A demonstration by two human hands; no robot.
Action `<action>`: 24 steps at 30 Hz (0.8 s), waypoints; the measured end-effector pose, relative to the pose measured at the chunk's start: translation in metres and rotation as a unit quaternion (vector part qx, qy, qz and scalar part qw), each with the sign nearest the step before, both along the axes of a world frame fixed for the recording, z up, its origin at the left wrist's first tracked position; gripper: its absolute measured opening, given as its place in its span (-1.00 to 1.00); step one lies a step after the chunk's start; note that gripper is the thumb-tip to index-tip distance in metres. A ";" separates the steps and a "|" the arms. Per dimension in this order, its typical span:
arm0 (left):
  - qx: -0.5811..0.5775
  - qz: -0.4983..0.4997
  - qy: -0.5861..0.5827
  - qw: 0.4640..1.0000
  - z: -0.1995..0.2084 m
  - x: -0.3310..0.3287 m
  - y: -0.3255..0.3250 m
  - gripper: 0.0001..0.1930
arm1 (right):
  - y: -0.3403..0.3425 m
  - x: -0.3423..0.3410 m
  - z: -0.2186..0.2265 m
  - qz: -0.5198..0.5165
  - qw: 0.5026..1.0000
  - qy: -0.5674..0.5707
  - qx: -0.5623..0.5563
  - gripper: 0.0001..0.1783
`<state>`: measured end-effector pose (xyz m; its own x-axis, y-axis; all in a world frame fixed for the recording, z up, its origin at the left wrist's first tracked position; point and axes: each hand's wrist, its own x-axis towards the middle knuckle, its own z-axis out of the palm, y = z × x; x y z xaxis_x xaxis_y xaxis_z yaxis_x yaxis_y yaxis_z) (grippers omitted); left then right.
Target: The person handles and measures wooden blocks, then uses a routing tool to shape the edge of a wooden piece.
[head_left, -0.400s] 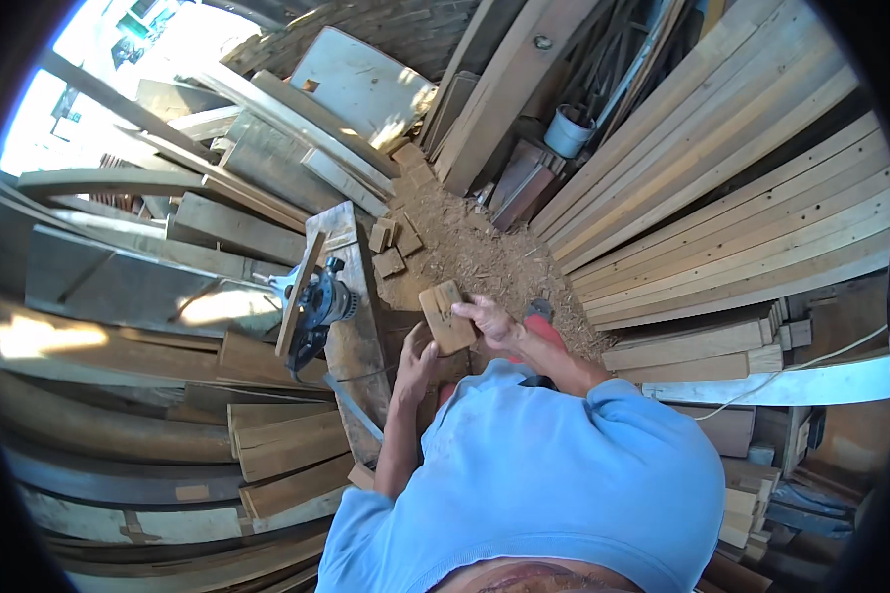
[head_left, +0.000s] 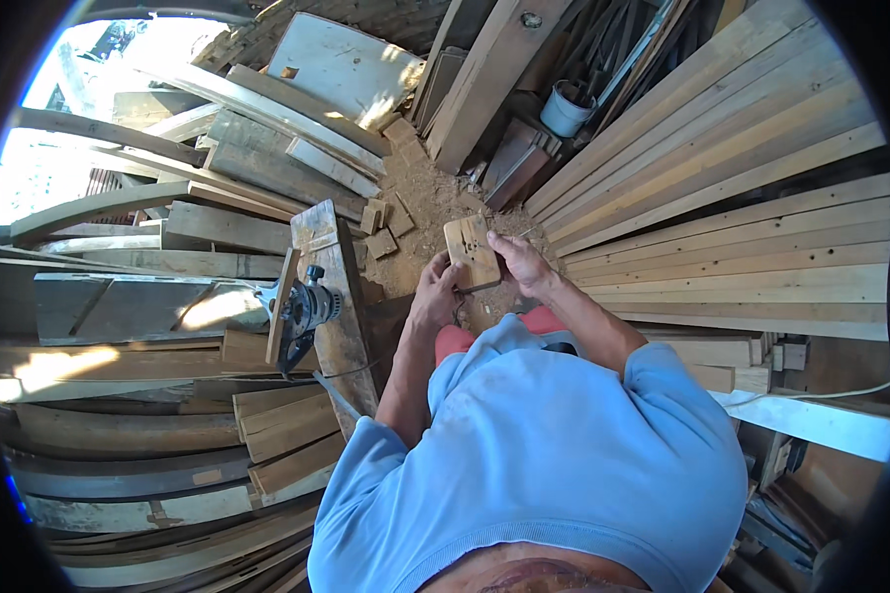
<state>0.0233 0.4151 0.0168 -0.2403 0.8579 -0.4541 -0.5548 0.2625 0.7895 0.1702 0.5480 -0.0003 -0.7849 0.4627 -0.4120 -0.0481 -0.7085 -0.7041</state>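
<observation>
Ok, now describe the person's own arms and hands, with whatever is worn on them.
The left hand and right hand are bare and gloveless, with no watch or band to be seen. The forearms are uncovered as well. Above them come the short, loose sleeves of a plain light-blue shirt.

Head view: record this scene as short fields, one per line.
Held: wooden block, rounded corners, dark marks on its face
Left grip: holding the block's lower left
Right grip: holding the block's right edge
Left of hands: wooden bench; power tool at it
Floor: sawdust; wood offcuts
Right side: stacked boards
Beyond hands: white bucket
</observation>
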 end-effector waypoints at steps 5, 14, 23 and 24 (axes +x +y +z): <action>-0.013 0.021 -0.122 0.992 0.004 -0.009 0.037 -0.67 | 0.038 -0.008 -0.022 0.019 0.999 -0.043 0.021 -0.51; -0.029 -0.012 -0.123 0.992 -0.045 -0.052 0.088 -0.66 | 0.076 -0.032 -0.030 0.055 0.984 -0.027 0.166 -0.61; -0.082 -0.033 -0.059 0.994 -0.120 -0.099 0.070 -0.78 | 0.112 -0.059 -0.063 0.260 0.854 -0.186 0.411 -0.70; -0.102 -0.044 -0.026 0.993 -0.126 -0.103 0.067 -0.72 | 0.127 -0.059 -0.077 0.244 0.862 -0.184 0.404 -0.70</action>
<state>-0.0794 0.4817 -0.1089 -0.1409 0.7630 -0.6308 -0.5610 0.4634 0.6859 0.1111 0.6750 -0.0776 -0.8520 0.3675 -0.3730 0.4495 0.1479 -0.8809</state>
